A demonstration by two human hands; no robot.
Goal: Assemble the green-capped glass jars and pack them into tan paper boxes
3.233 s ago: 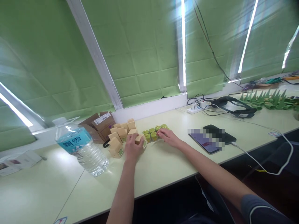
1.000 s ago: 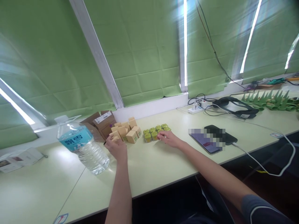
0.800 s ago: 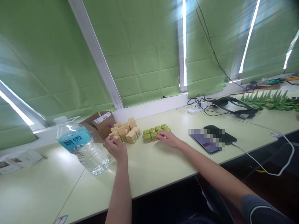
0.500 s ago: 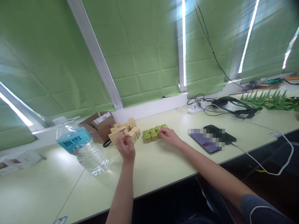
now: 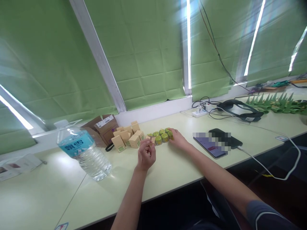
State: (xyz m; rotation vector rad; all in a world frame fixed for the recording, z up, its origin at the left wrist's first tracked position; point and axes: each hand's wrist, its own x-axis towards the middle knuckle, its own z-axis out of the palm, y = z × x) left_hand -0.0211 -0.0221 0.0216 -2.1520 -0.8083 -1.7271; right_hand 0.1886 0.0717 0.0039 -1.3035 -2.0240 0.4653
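My left hand (image 5: 146, 155) is raised a little above the pale green table (image 5: 168, 172), its fingers curled round a small tan box (image 5: 150, 139) just left of a cluster of small green jars (image 5: 161, 136). My right hand (image 5: 177, 138) rests on the table at the right end of that cluster, fingertips pinched on one jar. More small tan boxes (image 5: 127, 136) stand grouped to the left of my left hand.
A large water bottle (image 5: 81, 148) lies near the table's left. An open brown carton (image 5: 103, 127) sits behind the tan boxes. A phone (image 5: 219, 140) with a white cable lies to the right; a power strip (image 5: 200, 111), a black headset (image 5: 240, 108) and green paper shapes (image 5: 275, 102) line the back edge.
My left hand picked a tan box from the group and carried it right, up to the green jars. My right hand shifted slightly back along the jars.
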